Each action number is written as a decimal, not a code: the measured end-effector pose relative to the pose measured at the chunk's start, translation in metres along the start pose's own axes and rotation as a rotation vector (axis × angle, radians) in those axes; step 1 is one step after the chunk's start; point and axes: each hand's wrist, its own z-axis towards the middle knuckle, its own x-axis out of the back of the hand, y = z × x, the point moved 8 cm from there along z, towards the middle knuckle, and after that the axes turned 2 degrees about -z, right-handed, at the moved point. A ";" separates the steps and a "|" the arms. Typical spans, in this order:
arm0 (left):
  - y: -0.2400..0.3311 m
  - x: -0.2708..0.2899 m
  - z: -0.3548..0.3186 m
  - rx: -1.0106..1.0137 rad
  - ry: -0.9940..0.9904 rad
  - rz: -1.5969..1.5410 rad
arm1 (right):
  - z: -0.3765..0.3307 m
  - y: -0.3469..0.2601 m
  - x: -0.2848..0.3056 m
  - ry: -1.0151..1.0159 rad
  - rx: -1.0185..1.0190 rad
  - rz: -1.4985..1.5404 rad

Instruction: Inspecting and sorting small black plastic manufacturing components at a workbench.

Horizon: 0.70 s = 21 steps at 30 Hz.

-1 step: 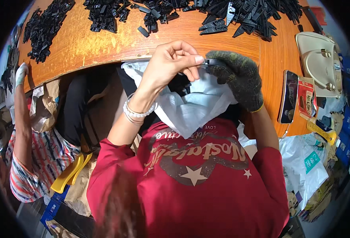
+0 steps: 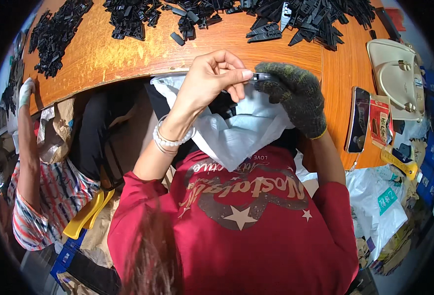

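Between my two hands, just over the near table edge, is a small, narrow black plastic part (image 2: 264, 77). My bare left hand (image 2: 208, 78) pinches its left end between thumb and forefinger. The right end sits in the closed fingers of my right hand (image 2: 298, 96), which wears a dark knitted glove and covers much of it. An open white plastic bag (image 2: 236, 142) lies in my lap below both hands. Some black pieces (image 2: 224, 104) show inside it, partly hidden by my left hand.
Heaps of black plastic parts (image 2: 305, 22) lie along the far side of the wooden table (image 2: 153, 56). To the right are a phone (image 2: 357, 120), a red packet (image 2: 380, 120) and a cream handbag (image 2: 394, 73). At the left, a co-worker's gloved hand (image 2: 27, 91) touches the table edge.
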 end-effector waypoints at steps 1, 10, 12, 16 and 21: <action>-0.001 -0.001 0.001 0.002 -0.001 0.002 | -0.001 -0.005 0.001 0.041 0.111 -0.076; 0.037 0.003 0.030 -0.489 0.148 0.889 | -0.009 -0.010 -0.016 -0.220 -0.153 0.249; 0.046 -0.021 0.037 -0.739 0.140 1.069 | -0.007 -0.002 -0.011 -0.173 -0.158 0.356; 0.038 -0.029 0.044 -0.776 0.164 1.301 | -0.005 0.006 0.003 -0.093 -0.207 0.152; 0.035 -0.022 0.043 -0.815 0.173 1.352 | 0.002 -0.014 0.035 0.254 0.426 -0.585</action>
